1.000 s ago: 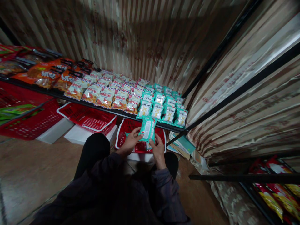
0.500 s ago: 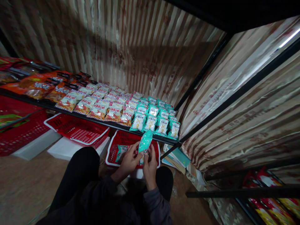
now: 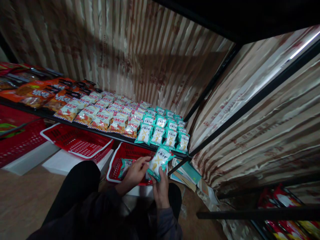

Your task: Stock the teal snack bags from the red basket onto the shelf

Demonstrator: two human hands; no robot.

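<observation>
A teal snack packet [image 3: 160, 161] is held face up by both hands, just above a red basket [image 3: 117, 163] on the floor. My left hand [image 3: 134, 173] pinches its left edge and my right hand [image 3: 160, 186] grips its lower edge from below. One more teal packet [image 3: 124, 166] lies inside the basket. Just beyond, on the low shelf [image 3: 100, 131], stand rows of the same teal packets [image 3: 162, 133].
Rows of white-and-orange packets [image 3: 105, 116] and larger orange bags [image 3: 37, 95] fill the shelf to the left. Another red basket [image 3: 77, 141] sits on white boxes. Striped curtains hang behind and to the right. Books [image 3: 186, 170] lie under the shelf corner.
The teal packet has been turned from its back to its printed front and now tilts right. The view has shifted so the shelf and basket sit lower and further left.
</observation>
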